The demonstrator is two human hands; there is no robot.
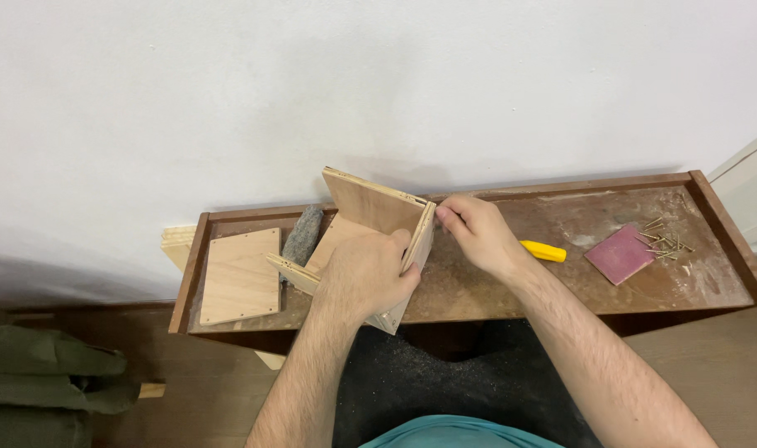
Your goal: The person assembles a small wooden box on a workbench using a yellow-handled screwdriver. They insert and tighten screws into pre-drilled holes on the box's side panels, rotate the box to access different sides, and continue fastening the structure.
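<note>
while pressed at the workbench's (478, 294) front edge, left hand (370, 274) wrapped over the side wall of a half-built plywood box (370, 207), holding it; right hand (478, 232) pinching narrowly at the top corner joint, whatever sits between the fingertips too small to tell. likely to rack or slip off the edge if the steadying grip eases. box's near corner overhanging, lower panels hidden under the left hand. yellow handle (544, 250) partly covered by the wrist; loose nails (664, 241) prone to roll beside the red sanding sheet (621, 254).
</note>
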